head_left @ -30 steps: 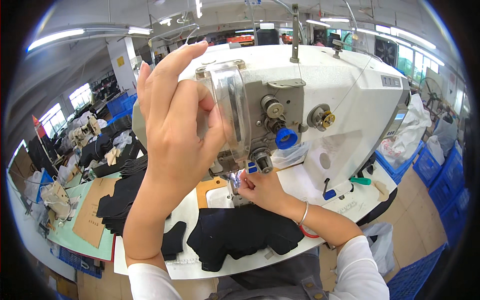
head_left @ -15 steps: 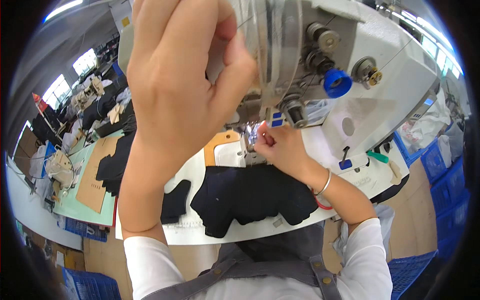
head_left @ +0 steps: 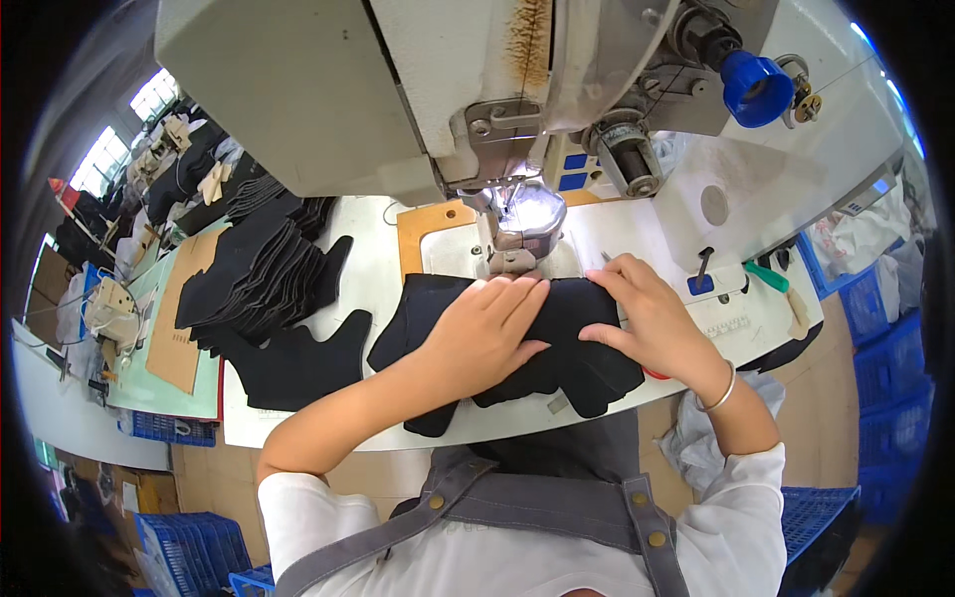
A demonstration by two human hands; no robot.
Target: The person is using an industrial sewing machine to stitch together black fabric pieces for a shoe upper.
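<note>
A black fabric piece [head_left: 557, 343] lies on the white machine table, its far edge at the lit needle area of a sewing machine [head_left: 512, 254]. My left hand [head_left: 487, 333] rests flat on it, fingers stretched out close to the presser foot. On the fabric's right side, my right hand [head_left: 652, 318] has its thumb and forefinger apart, the other fingers curled. A thin pointed metal tip shows beside the right forefinger; what it belongs to is hidden. A red bit [head_left: 657, 375] peeks out beneath the right hand.
To the left, a stack of black cut fabric pieces [head_left: 259, 269] stands behind another black piece [head_left: 298, 363]. A green-handled tool [head_left: 766, 277] lies at the table's right. The machine head [head_left: 298, 99] overhangs the work. Blue crates [head_left: 194, 552] stand on the floor.
My left hand has come down from in front of the machine head onto the fabric. My right hand has left the needle area, moving right and nearer, and its pinch has opened.
</note>
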